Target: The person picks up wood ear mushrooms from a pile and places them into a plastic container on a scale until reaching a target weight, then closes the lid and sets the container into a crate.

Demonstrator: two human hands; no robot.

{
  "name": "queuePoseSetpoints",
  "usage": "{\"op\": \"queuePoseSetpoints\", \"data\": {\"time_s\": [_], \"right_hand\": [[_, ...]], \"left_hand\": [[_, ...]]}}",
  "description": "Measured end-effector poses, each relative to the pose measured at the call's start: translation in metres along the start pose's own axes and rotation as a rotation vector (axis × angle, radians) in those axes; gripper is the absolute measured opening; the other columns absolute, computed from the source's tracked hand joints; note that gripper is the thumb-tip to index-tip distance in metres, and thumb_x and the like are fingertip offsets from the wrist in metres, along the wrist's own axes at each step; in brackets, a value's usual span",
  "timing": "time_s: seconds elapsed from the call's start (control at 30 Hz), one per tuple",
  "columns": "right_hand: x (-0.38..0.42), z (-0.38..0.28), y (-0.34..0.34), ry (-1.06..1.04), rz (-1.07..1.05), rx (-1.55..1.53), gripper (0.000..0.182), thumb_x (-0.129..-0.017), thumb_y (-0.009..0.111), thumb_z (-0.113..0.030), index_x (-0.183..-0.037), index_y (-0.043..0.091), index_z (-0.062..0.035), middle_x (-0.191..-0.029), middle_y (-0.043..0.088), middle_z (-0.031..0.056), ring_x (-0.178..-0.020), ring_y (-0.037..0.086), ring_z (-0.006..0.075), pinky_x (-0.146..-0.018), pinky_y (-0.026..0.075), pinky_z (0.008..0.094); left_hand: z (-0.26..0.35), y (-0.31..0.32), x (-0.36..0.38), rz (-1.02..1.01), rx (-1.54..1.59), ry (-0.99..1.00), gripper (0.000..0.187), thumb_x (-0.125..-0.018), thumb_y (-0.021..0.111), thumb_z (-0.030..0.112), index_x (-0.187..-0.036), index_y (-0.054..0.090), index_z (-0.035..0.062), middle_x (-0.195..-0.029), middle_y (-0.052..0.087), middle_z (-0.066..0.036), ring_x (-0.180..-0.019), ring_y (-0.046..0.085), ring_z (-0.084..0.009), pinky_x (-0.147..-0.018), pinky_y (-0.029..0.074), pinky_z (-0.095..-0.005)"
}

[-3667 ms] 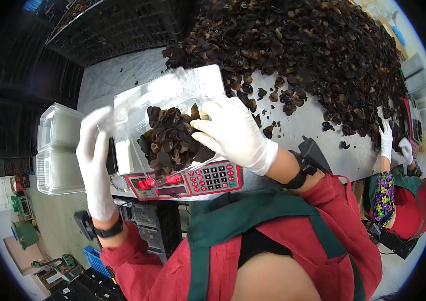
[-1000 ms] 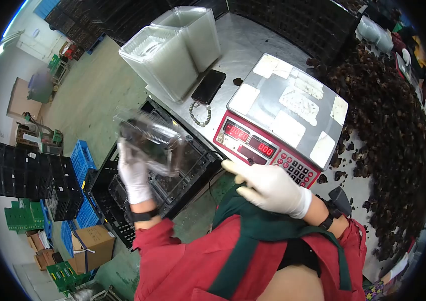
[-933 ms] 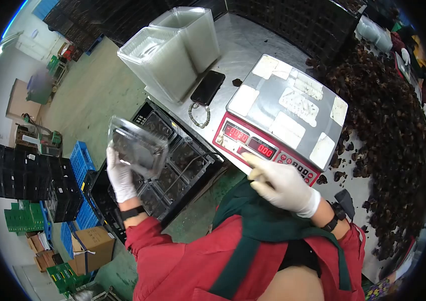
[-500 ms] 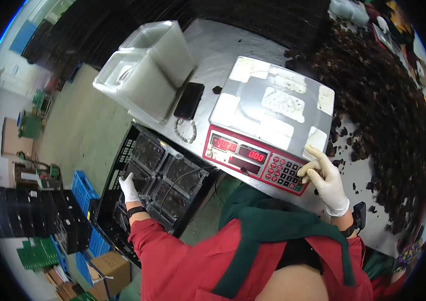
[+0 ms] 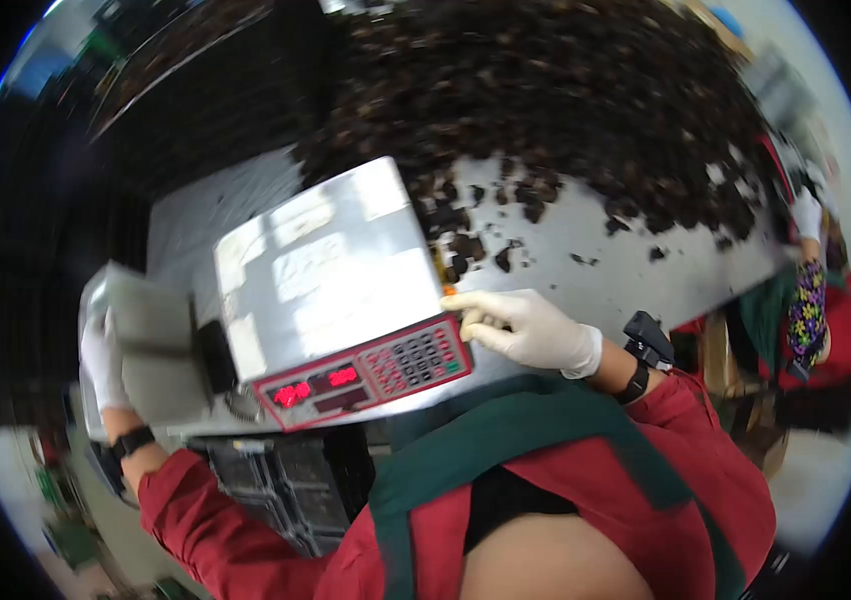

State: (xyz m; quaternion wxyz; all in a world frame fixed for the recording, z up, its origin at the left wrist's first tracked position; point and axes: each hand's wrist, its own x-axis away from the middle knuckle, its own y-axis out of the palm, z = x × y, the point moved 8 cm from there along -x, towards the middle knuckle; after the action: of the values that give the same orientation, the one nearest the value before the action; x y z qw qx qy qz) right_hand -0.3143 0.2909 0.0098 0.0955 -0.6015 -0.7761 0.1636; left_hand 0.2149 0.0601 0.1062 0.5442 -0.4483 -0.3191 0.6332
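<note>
My left hand (image 5: 102, 368), in a white glove, is at the outer side of the white plastic containers (image 5: 157, 385). Its fingers overlap their rim and are smeared by motion, so I cannot tell if they grip. My right hand (image 5: 525, 328), also gloved, is at the front right corner of the weighing scale (image 5: 330, 270). The index finger reaches to the plate's edge, the thumb stands apart, and the other fingers bend loosely with nothing in them. Red digits glow on the scale's display (image 5: 315, 388), too blurred to read. A small orange piece (image 5: 448, 290) shows by my fingertip.
Dark dried pieces (image 5: 555, 90) lie heaped across the metal table (image 5: 585, 290), several scattered near the scale. A black phone (image 5: 215, 358) and a bead bracelet (image 5: 242, 403) lie beside the scale. Below is a black crate (image 5: 290, 475). Another person's gloved hand (image 5: 805, 213) is at far right.
My left hand has gone from over the black crate up to the white containers. My right hand stays by the scale's corner, its fingers off the keypad. The view has swung right.
</note>
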Motion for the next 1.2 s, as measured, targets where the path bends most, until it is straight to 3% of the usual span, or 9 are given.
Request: {"op": "queuePoseSetpoints", "data": {"time_s": [0.13, 0.17, 0.23, 0.27, 0.33, 0.57, 0.67, 1.03, 1.2], "right_hand": [[0.026, 0.020, -0.035, 0.021, 0.127, 0.043, 0.037, -0.094, 0.058, -0.010, -0.131, 0.059, -0.0070, -0.084, 0.069, 0.0075, -0.072, 0.067, 0.0184, -0.069, 0.052, 0.0316], [0.035, 0.032, -0.043, 0.126, 0.121, 0.010, 0.036, -0.094, 0.057, -0.008, -0.130, 0.060, -0.0052, -0.085, 0.070, 0.0079, -0.073, 0.066, 0.0171, -0.070, 0.052, 0.0304], [0.047, 0.051, -0.053, 0.255, 0.140, -0.042, 0.035, -0.094, 0.056, -0.006, -0.129, 0.060, -0.0035, -0.087, 0.070, 0.0083, -0.074, 0.066, 0.0158, -0.070, 0.052, 0.0292], [0.051, 0.059, -0.059, 0.265, 0.157, -0.082, 0.035, -0.095, 0.055, -0.006, -0.129, 0.061, -0.0040, -0.087, 0.070, 0.0083, -0.073, 0.065, 0.0154, -0.070, 0.052, 0.0292], [0.052, 0.075, -0.064, 0.221, 0.195, -0.133, 0.035, -0.093, 0.056, -0.013, -0.126, 0.062, -0.0053, -0.081, 0.068, 0.0096, -0.072, 0.065, 0.0194, -0.068, 0.051, 0.0339], [0.027, 0.061, -0.068, 0.081, 0.204, 0.035, 0.031, -0.090, 0.059, -0.010, -0.121, 0.064, -0.0045, -0.078, 0.066, 0.0133, -0.066, 0.064, 0.0235, -0.063, 0.049, 0.0355], [0.023, 0.062, -0.053, 0.098, 0.138, 0.006, 0.030, -0.089, 0.060, -0.007, -0.119, 0.065, -0.0050, -0.076, 0.065, 0.0133, -0.063, 0.062, 0.0211, -0.062, 0.048, 0.0342], [0.034, 0.064, -0.043, 0.114, 0.109, -0.015, 0.032, -0.089, 0.061, -0.004, -0.120, 0.066, -0.0052, -0.078, 0.068, 0.0066, -0.059, 0.057, 0.0130, -0.059, 0.048, 0.0282], [0.044, 0.069, -0.039, 0.134, 0.116, 0.006, 0.032, -0.089, 0.062, -0.005, -0.122, 0.065, -0.0049, -0.078, 0.068, 0.0063, -0.061, 0.059, 0.0116, -0.060, 0.048, 0.0268]], "left_hand": [[0.022, -0.023, 0.021, 0.158, -0.595, -0.024, 0.046, -0.096, 0.055, 0.036, -0.126, 0.063, 0.0020, -0.115, 0.067, -0.025, -0.106, 0.065, -0.0400, -0.089, 0.049, -0.0486], [-0.043, -0.034, 0.028, 0.251, -0.629, -0.093, 0.052, -0.095, 0.055, 0.043, -0.122, 0.063, -0.0019, -0.111, 0.067, -0.027, -0.101, 0.064, -0.0439, -0.086, 0.049, -0.0508], [-0.095, -0.034, 0.064, 0.092, -0.567, -0.180, 0.048, -0.095, 0.059, 0.038, -0.116, 0.064, -0.0051, -0.114, 0.067, -0.026, -0.098, 0.064, -0.0420, -0.087, 0.050, -0.0460], [-0.078, -0.036, 0.079, 0.053, -0.327, -0.106, 0.037, -0.098, 0.058, 0.022, -0.121, 0.063, -0.0058, -0.113, 0.067, -0.025, -0.105, 0.065, -0.0364, -0.092, 0.049, -0.0397], [-0.071, -0.053, 0.096, 0.000, -0.392, -0.208, 0.032, -0.097, 0.058, 0.016, -0.121, 0.063, -0.0040, -0.113, 0.068, -0.023, -0.100, 0.066, -0.0331, -0.090, 0.049, -0.0377], [-0.034, -0.057, 0.118, 0.076, -0.372, -0.179, 0.025, -0.092, 0.063, 0.016, -0.104, 0.068, -0.0049, -0.094, 0.069, -0.022, -0.089, 0.068, -0.0322, -0.083, 0.051, -0.0390], [-0.008, -0.048, 0.108, 0.140, -0.388, -0.180, 0.020, -0.089, 0.066, 0.016, -0.095, 0.068, -0.0024, -0.078, 0.069, -0.020, -0.068, 0.066, -0.0288, -0.067, 0.050, -0.0402], [0.032, -0.005, 0.043, 0.264, -0.360, -0.204, 0.031, -0.090, 0.068, 0.033, -0.097, 0.069, 0.0028, -0.086, 0.070, -0.019, -0.081, 0.068, -0.0362, -0.076, 0.052, -0.0425], [0.029, -0.029, 0.063, -0.053, -0.178, -0.005, 0.034, -0.086, 0.073, 0.028, -0.099, 0.070, -0.0023, -0.091, 0.069, -0.016, -0.086, 0.067, -0.0260, -0.079, 0.050, -0.0360]]}}
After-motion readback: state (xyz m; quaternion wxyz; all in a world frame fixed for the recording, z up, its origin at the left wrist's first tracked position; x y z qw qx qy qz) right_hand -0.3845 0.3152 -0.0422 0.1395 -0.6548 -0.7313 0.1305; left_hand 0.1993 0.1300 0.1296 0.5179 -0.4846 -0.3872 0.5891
